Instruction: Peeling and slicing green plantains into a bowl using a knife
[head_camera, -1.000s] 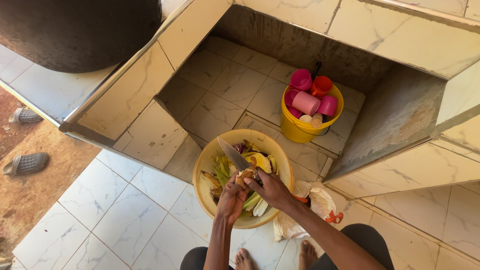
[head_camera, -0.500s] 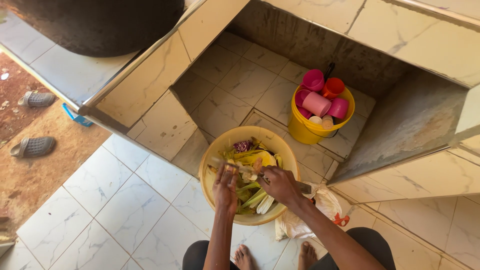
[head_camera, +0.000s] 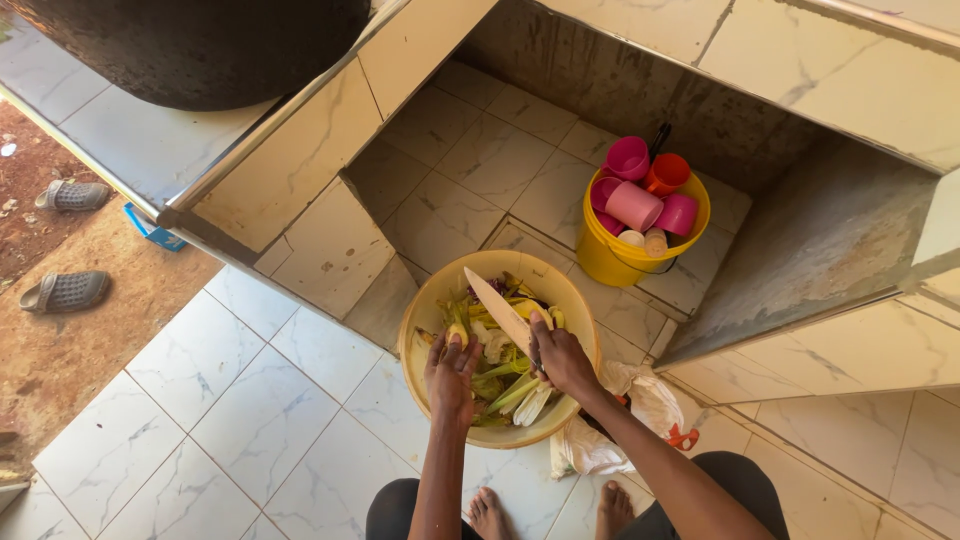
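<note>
A wide yellow basin (head_camera: 432, 310) sits on the tiled floor in front of me, filled with green and yellow peelings and husks. My right hand (head_camera: 562, 358) grips a knife (head_camera: 498, 306) whose long blade points up and left over the basin. My left hand (head_camera: 452, 372) holds a small yellowish piece of food (head_camera: 456, 334) at its fingertips, just left of the blade. Both forearms reach forward from the bottom of the view, and my bare feet show below the basin.
A yellow bucket (head_camera: 612, 262) with pink and red cups stands in a tiled recess behind the basin. A white plastic bag (head_camera: 640, 395) lies to the right of the basin. A large dark tank (head_camera: 210, 45) rests on the ledge at top left. Grey slippers (head_camera: 66, 291) lie on the dirt.
My hands have drawn apart a little over the basin. The knife blade has swung up to point up-left, and the small yellow piece is now at my left fingertips. The view shifted slightly.
</note>
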